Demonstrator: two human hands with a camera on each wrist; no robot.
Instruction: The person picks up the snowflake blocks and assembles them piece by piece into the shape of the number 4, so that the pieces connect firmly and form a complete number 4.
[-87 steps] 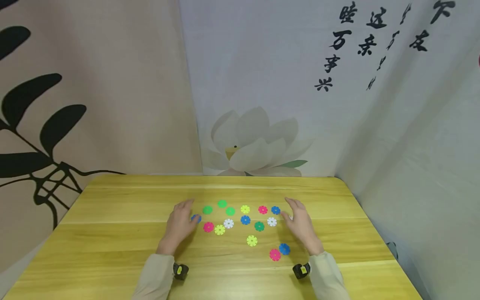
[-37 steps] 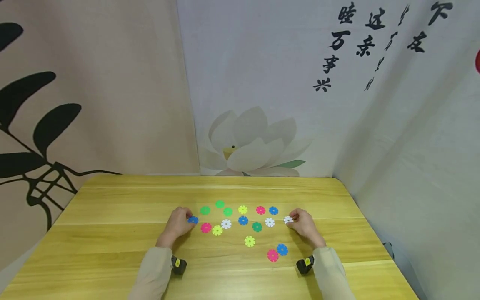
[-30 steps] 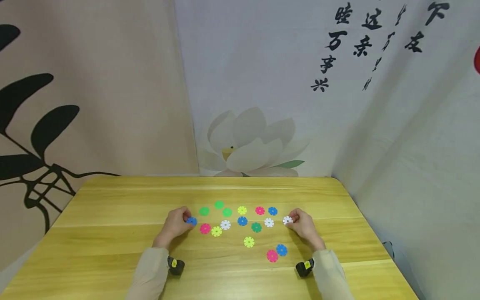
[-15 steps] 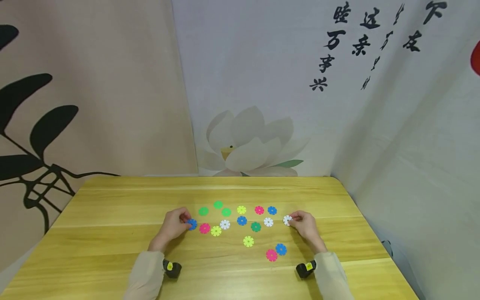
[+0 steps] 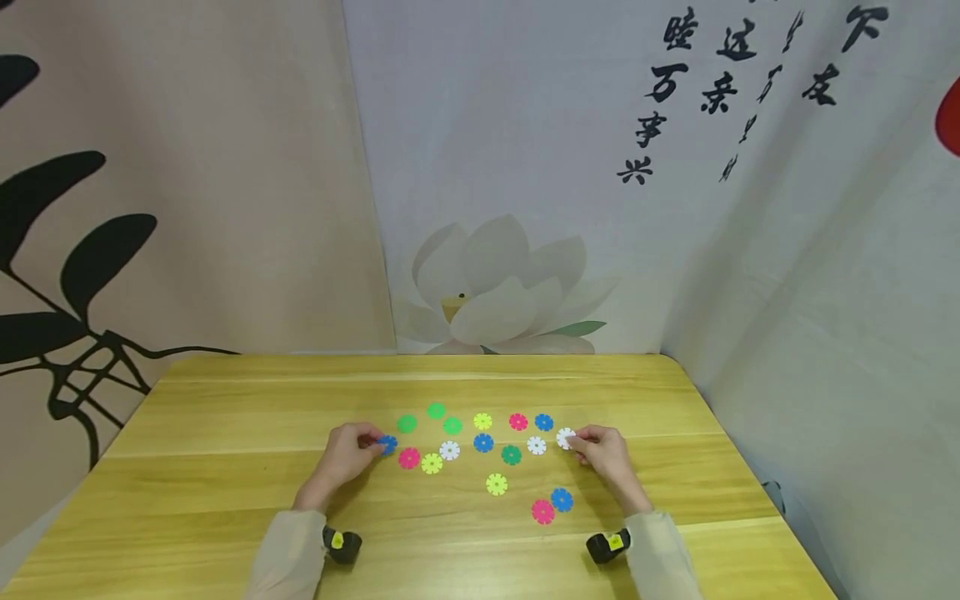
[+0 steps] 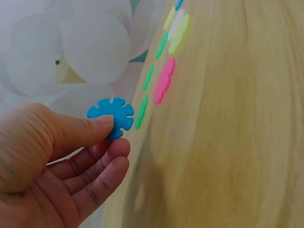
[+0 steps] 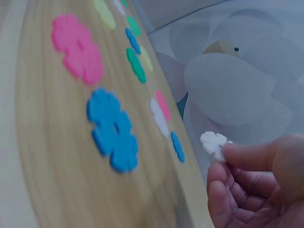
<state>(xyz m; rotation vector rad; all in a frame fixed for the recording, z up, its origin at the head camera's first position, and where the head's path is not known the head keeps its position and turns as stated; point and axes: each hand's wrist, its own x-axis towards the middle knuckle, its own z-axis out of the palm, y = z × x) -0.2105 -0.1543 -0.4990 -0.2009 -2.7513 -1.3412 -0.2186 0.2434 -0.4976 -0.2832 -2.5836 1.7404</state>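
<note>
My left hand (image 5: 345,457) pinches a blue notched plastic snowflake disc (image 6: 122,113) between thumb and fingers, at the left end of the spread discs. The left wrist view shows that disc raised off the table, its slotted rim facing the camera and the thumb over its lower part. On the right side, my right hand (image 5: 609,457) holds a white snowflake disc (image 7: 212,141) by its edge, thumb against the forefinger. Nearest the left hand lie a pink disc (image 5: 409,458) and a green disc (image 5: 407,424). Another white disc (image 5: 536,446) and a blue disc (image 5: 543,422) lie near the right hand.
Several more discs lie flat across the middle of the wooden table (image 5: 225,467), among them a yellow disc (image 5: 497,484). Closer to me, a pink disc (image 5: 543,512) and a blue disc (image 5: 562,500) lie side by side. A printed curtain (image 5: 525,167) hangs behind the table.
Both hands, at first spread beside the discs, have each picked up one disc: blue in the left, white in the right. In the last half second the right hand has shifted slightly left.
</note>
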